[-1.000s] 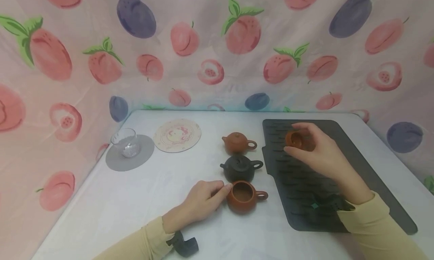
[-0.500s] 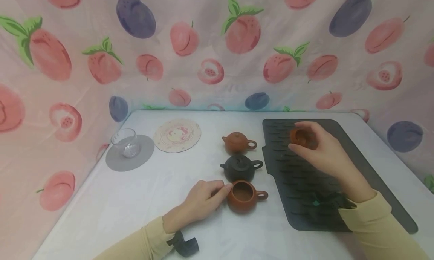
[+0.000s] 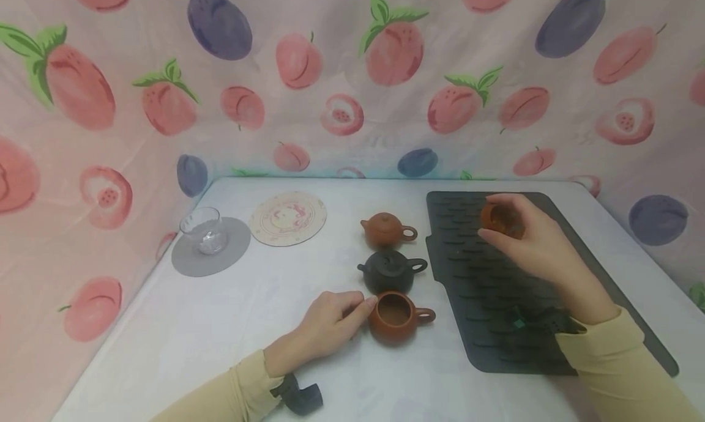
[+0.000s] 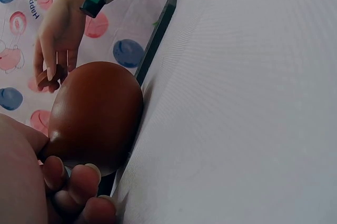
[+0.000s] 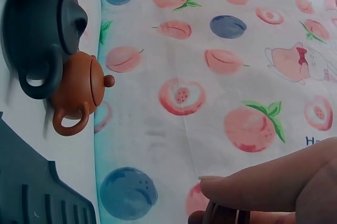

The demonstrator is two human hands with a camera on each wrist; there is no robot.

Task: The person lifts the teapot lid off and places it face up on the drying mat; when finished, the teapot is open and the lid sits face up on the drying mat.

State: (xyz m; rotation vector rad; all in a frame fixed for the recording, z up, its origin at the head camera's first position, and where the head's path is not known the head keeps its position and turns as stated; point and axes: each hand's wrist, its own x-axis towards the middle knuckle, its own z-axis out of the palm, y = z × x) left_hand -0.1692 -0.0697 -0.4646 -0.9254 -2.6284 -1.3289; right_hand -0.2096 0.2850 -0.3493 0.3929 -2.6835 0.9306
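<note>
Near the front stands a reddish-brown teapot (image 3: 393, 325) without a lid, its opening facing up and its handle to the right. My left hand (image 3: 325, 327) pinches it at its left side, where the spout is hidden by the fingers. In the left wrist view, the thumb and curled fingertips (image 4: 84, 182) meet at the teapot's near end. Above the dark ridged mat, my right hand (image 3: 531, 238) holds a small brown teapot lid (image 3: 501, 220) between thumb and fingers, tilted with its hollow side showing. The right wrist view shows only part of the lid (image 5: 224, 214).
Behind the lidless teapot stand a black teapot (image 3: 388, 273) and a smaller brown teapot (image 3: 382, 231), both lidded. The dark mat (image 3: 496, 342) lies at right. At left are a glass cup (image 3: 212, 241), a grey round mat (image 3: 190, 263) and a patterned round coaster (image 3: 289, 220).
My right hand has moved a little to the right over the mat, carrying the lid. My left hand and the teapots have stayed in place.
</note>
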